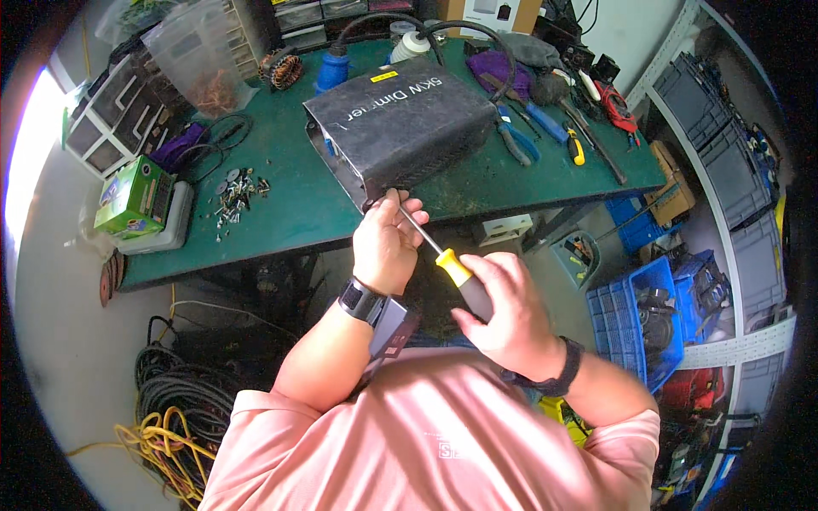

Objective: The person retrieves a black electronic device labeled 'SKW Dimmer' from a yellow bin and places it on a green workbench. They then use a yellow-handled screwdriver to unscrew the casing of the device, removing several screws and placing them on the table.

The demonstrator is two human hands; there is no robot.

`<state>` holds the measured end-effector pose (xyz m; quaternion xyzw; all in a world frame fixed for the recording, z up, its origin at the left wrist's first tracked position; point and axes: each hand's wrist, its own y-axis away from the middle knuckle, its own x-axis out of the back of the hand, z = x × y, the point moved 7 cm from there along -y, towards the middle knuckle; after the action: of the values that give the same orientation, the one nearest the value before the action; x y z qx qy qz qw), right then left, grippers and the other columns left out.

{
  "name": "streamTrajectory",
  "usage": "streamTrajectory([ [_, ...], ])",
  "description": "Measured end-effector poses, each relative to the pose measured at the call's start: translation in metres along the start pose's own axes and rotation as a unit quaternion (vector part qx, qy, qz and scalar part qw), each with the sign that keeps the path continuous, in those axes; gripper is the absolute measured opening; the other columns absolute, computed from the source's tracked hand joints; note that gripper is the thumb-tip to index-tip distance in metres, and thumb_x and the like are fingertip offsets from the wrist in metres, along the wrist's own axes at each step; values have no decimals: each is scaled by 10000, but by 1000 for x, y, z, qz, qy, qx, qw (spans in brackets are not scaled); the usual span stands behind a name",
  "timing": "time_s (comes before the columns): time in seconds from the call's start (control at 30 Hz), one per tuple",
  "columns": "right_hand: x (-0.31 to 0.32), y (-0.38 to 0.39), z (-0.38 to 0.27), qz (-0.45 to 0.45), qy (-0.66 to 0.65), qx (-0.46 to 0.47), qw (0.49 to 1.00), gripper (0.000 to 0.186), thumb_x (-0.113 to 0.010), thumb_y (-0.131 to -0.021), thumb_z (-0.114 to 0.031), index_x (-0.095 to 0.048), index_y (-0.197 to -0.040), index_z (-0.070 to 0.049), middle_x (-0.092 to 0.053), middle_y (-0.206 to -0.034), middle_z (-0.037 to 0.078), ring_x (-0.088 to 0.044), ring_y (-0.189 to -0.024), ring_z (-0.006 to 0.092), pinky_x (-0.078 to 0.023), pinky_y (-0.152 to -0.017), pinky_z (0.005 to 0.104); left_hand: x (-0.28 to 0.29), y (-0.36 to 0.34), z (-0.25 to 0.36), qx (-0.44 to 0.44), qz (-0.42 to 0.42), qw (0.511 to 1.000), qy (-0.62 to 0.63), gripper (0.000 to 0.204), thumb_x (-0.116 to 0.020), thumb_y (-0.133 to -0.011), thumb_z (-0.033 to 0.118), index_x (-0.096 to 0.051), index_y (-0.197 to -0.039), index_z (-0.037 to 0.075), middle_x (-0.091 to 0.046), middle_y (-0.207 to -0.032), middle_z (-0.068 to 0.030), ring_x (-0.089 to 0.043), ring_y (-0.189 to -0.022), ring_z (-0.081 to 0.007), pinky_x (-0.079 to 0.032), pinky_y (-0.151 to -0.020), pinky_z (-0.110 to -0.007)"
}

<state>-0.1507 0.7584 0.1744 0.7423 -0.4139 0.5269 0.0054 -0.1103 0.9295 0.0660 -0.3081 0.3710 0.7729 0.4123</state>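
A black metal box (400,119) with white lettering and a yellow label lies on the green table. My right hand (511,319) is closed around the yellow and dark handle of a screwdriver (456,268). The shaft slants up and left to the box's near lower corner. There my left hand (392,243) has its fingers curled together against the corner, around the shaft's tip. What lies between those fingers, a screw or the shaft end, is hidden. Beside the box on the right are blue-handled pliers (515,140).
Loose screws (237,196) lie in a pile on the table (290,230). Left of them, a green carton (135,198) rests on a grey case. Behind the box are a blue connector (332,70) and thick black cables. Blue crates (622,319) stand below, by shelving at right.
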Motion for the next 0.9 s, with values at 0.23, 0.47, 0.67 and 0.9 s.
streamTrajectory([
  [0.23, -51, 69, 56, -192, -713, -464, 489, 422, -443, -965, -415, -536, -1116, -31, -627, -857, 134, -613, -603, 180, -497, -491, 238, -1, -4, -4, -5, -26, 1000, 10, 205, -551, -930, 222, -569, -987, 26, -595, -756, -47, -575, -663, -181, -434, -547, -244],
  [0.47, -3, 28, 27, 21, -89, -66, 994, 481, -766, -687, -65, -510, -1093, -21, -587, -961, 143, -614, -819, 268, -492, -665, 358, -3, 4, -2, 28, -24, 999, 24, 283, -482, -958, 289, -564, -1078, 46, -641, -805, -71, -577, -645, -188, -427, -525, -251],
  [0.67, -13, 30, 31, -1, -164, -81, 983, 477, -715, -804, -247, -477, -1153, -25, -563, -883, 116, -581, -735, 208, -480, -611, 333, -2, 0, -3, 25, -16, 999, 25, 248, -470, -963, 280, -555, -1042, 61, -635, -781, -71, -577, -635, -189, -395, -486, -261],
  [0.9, -28, 48, 45, -59, -477, -364, 798, 345, -583, -923, -240, -503, -1191, -38, -544, -739, 49, -493, -569, 88, -398, -480, 219, -2, -1, -8, 36, -39, 998, 39, 258, -436, -969, 278, -541, -1031, 52, -626, -779, -76, -571, -661, -202, -415, -529, -269],
])
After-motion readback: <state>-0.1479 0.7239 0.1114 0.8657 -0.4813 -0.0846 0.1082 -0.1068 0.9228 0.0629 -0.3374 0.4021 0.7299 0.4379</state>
